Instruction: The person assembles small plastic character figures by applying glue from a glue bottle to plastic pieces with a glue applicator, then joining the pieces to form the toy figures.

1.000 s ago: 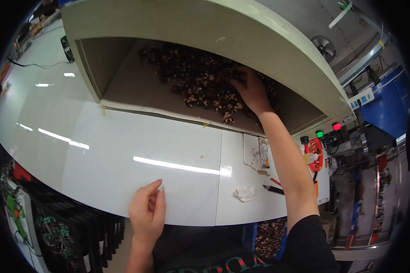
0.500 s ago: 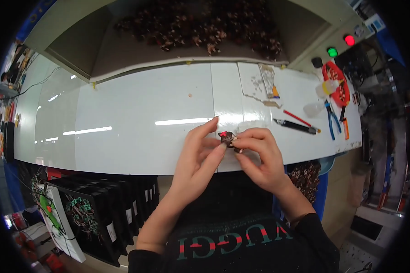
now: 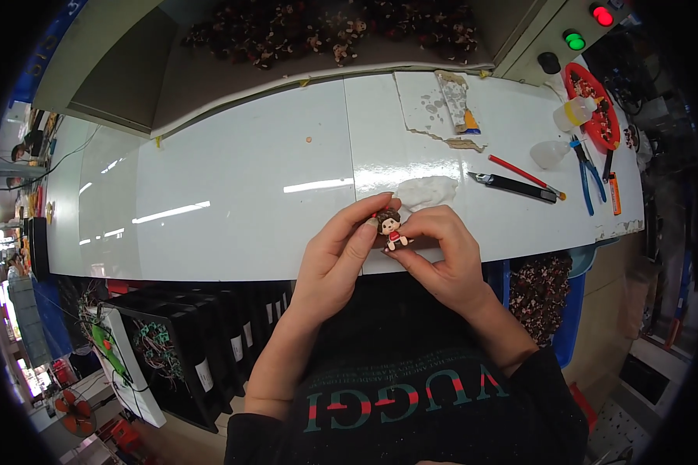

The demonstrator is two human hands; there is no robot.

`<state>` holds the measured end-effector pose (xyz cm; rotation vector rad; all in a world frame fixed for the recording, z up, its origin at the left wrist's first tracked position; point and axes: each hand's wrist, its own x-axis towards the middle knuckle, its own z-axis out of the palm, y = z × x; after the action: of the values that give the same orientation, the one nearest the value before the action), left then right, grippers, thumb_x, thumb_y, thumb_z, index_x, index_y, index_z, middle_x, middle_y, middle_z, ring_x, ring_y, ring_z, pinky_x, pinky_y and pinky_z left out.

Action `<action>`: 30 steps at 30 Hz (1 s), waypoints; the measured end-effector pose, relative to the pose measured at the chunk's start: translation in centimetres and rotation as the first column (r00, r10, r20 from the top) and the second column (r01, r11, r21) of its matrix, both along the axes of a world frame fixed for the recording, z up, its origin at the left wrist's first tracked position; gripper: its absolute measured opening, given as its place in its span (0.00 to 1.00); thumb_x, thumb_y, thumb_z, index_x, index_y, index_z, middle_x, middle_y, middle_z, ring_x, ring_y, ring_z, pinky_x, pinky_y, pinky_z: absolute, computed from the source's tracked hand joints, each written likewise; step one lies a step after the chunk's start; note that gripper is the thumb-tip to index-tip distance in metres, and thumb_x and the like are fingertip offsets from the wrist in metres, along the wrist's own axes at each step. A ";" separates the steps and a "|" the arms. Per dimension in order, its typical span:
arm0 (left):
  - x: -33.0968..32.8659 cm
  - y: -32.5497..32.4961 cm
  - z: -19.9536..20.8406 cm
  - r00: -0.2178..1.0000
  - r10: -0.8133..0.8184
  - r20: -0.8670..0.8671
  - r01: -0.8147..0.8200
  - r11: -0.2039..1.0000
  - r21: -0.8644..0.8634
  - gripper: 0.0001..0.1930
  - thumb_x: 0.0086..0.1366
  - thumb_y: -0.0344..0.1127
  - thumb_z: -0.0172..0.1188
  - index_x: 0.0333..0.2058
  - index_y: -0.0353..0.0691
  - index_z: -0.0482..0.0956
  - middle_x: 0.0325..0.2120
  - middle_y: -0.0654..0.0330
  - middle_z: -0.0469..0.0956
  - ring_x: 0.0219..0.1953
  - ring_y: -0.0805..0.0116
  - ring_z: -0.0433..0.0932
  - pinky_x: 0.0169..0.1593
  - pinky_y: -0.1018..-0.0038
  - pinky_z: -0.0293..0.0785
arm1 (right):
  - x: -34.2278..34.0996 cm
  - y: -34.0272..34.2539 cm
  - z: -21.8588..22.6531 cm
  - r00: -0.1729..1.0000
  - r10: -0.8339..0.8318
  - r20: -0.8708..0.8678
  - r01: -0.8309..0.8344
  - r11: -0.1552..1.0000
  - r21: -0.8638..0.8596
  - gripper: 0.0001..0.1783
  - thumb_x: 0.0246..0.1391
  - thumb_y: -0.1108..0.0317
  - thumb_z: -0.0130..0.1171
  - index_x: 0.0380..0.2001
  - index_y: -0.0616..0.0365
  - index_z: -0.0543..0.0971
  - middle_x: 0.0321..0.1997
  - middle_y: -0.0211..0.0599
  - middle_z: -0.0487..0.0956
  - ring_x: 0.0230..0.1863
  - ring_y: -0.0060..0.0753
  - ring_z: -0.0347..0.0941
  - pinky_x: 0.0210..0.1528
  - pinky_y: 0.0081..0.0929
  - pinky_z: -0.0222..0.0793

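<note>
A small figurine [image 3: 392, 227] with dark brown hair, a pale face and a red body is held upright just above the front edge of the white table. My left hand [image 3: 340, 246] grips its head side between thumb and fingers. With thumb and forefinger, my right hand [image 3: 444, 246] pinches its lower right side, near the pale feet. A crumpled white tissue [image 3: 426, 191] lies on the table just beyond my right hand.
Right of my hands lie a craft knife [image 3: 513, 187], a red brush [image 3: 523, 175], blue pliers [image 3: 589, 177], an orange strip [image 3: 615, 194] and squeeze bottles [image 3: 572, 115]. A red tray [image 3: 589, 85] holds small parts. Many figurines fill the bin [image 3: 318, 35] behind; a blue crate [image 3: 566, 325] stands below right.
The figurine has been turned so its face and red front now show. My left fingers have closed in around its head. The view has shifted slightly.
</note>
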<state>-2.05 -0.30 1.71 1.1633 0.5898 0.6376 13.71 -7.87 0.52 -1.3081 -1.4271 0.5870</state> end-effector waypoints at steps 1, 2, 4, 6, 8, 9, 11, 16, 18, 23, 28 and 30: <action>-0.1 0.0 0.0 1.000 -0.010 -0.022 0.010 1.000 0.026 0.18 0.70 0.29 0.43 0.57 0.33 0.65 0.52 0.52 0.71 0.53 0.67 0.70 0.56 0.72 0.68 | -0.1 -0.1 -0.1 1.000 -0.005 -0.015 0.005 1.000 -0.001 0.18 0.40 0.80 0.68 0.37 0.59 0.74 0.38 0.38 0.74 0.38 0.32 0.74 0.39 0.23 0.72; -0.1 -0.1 0.0 0.999 -0.019 -0.042 0.022 0.999 0.050 0.19 0.70 0.29 0.43 0.58 0.32 0.64 0.53 0.52 0.70 0.54 0.67 0.70 0.56 0.73 0.67 | -0.2 -0.1 -0.2 1.000 -0.011 -0.029 0.010 1.000 -0.002 0.19 0.40 0.81 0.68 0.37 0.60 0.74 0.37 0.38 0.74 0.37 0.32 0.74 0.37 0.22 0.72; -0.2 -0.2 -0.4 0.998 -0.016 -0.064 0.023 0.995 0.102 0.19 0.70 0.28 0.43 0.59 0.33 0.63 0.53 0.53 0.70 0.54 0.67 0.70 0.56 0.73 0.66 | -0.1 0.3 -0.2 1.000 -0.012 0.025 0.011 0.999 0.047 0.18 0.41 0.81 0.67 0.37 0.59 0.73 0.37 0.38 0.74 0.37 0.31 0.74 0.36 0.23 0.74; -0.3 -0.2 -0.7 0.996 -0.013 -0.084 0.025 0.988 0.153 0.20 0.70 0.28 0.43 0.60 0.33 0.62 0.54 0.53 0.70 0.54 0.68 0.70 0.57 0.74 0.66 | -0.2 0.4 -0.3 0.997 -0.017 0.081 0.009 0.995 0.096 0.17 0.43 0.81 0.66 0.38 0.59 0.73 0.38 0.38 0.74 0.36 0.31 0.74 0.34 0.23 0.75; -0.4 -0.3 -0.9 0.995 0.005 -0.099 0.013 0.985 0.172 0.21 0.69 0.27 0.44 0.60 0.33 0.62 0.54 0.53 0.70 0.54 0.68 0.70 0.56 0.75 0.66 | -0.4 0.3 -0.6 0.995 -0.043 0.087 0.036 0.997 0.072 0.18 0.42 0.81 0.66 0.37 0.59 0.74 0.39 0.38 0.73 0.37 0.30 0.74 0.35 0.23 0.75; -0.4 -0.3 -1.0 0.995 0.008 -0.099 0.009 0.985 0.170 0.21 0.69 0.27 0.44 0.60 0.33 0.62 0.54 0.53 0.70 0.54 0.68 0.70 0.56 0.75 0.66 | -0.5 0.4 -0.7 0.995 -0.039 0.087 0.033 0.997 0.070 0.18 0.42 0.81 0.66 0.37 0.59 0.74 0.39 0.38 0.73 0.37 0.30 0.74 0.35 0.23 0.75; -0.5 -0.3 -1.2 0.994 0.024 -0.103 0.003 0.968 0.250 0.21 0.69 0.26 0.44 0.60 0.34 0.62 0.53 0.53 0.71 0.53 0.67 0.71 0.55 0.74 0.67 | -0.6 0.6 -0.8 0.993 -0.049 0.108 0.038 0.994 0.102 0.18 0.41 0.81 0.66 0.37 0.59 0.74 0.40 0.38 0.71 0.38 0.31 0.74 0.35 0.21 0.75; -0.8 -0.2 -1.4 0.984 0.053 -0.170 0.006 0.943 0.332 0.21 0.68 0.25 0.44 0.59 0.34 0.63 0.51 0.52 0.72 0.51 0.66 0.73 0.53 0.74 0.69 | -1.0 0.8 -0.9 0.993 -0.043 0.114 0.034 0.996 0.079 0.18 0.41 0.81 0.67 0.37 0.59 0.74 0.40 0.38 0.71 0.38 0.30 0.73 0.36 0.20 0.76; -0.8 -0.1 -1.4 0.981 0.058 -0.184 0.011 0.936 0.353 0.21 0.67 0.24 0.44 0.59 0.34 0.63 0.51 0.52 0.72 0.51 0.65 0.73 0.53 0.73 0.69 | -1.2 0.8 -1.0 0.993 -0.048 0.106 0.041 0.997 0.067 0.18 0.41 0.81 0.67 0.37 0.59 0.74 0.40 0.38 0.71 0.38 0.30 0.73 0.36 0.20 0.76; -1.2 0.4 -1.5 0.984 0.004 -0.176 0.048 0.956 0.289 0.23 0.66 0.25 0.48 0.60 0.33 0.61 0.51 0.50 0.71 0.52 0.64 0.72 0.54 0.72 0.68 | -1.1 0.9 -0.5 0.990 -0.030 0.140 0.024 0.999 0.042 0.18 0.42 0.81 0.66 0.37 0.60 0.73 0.42 0.39 0.70 0.39 0.29 0.74 0.37 0.20 0.78; -1.0 0.0 -1.5 0.999 -0.001 -0.051 0.014 0.967 0.254 0.31 0.62 0.27 0.57 0.62 0.34 0.55 0.53 0.48 0.69 0.55 0.62 0.71 0.56 0.69 0.68 | -1.2 0.6 -0.6 0.996 -0.005 0.084 0.003 0.999 0.033 0.19 0.41 0.84 0.64 0.38 0.60 0.73 0.43 0.40 0.69 0.39 0.29 0.74 0.37 0.20 0.79; -1.1 0.0 -1.6 0.998 -0.005 -0.060 0.020 0.966 0.259 0.34 0.60 0.27 0.60 0.62 0.34 0.54 0.54 0.47 0.68 0.55 0.62 0.70 0.56 0.68 0.68 | -1.4 0.6 -0.7 0.997 -0.004 0.071 0.001 0.999 0.039 0.19 0.41 0.85 0.64 0.38 0.59 0.73 0.43 0.40 0.68 0.40 0.30 0.74 0.37 0.20 0.78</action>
<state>-3.19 -0.32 0.15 1.4337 0.5593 0.6861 12.31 -7.25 -0.13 -1.3110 -1.4876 0.5136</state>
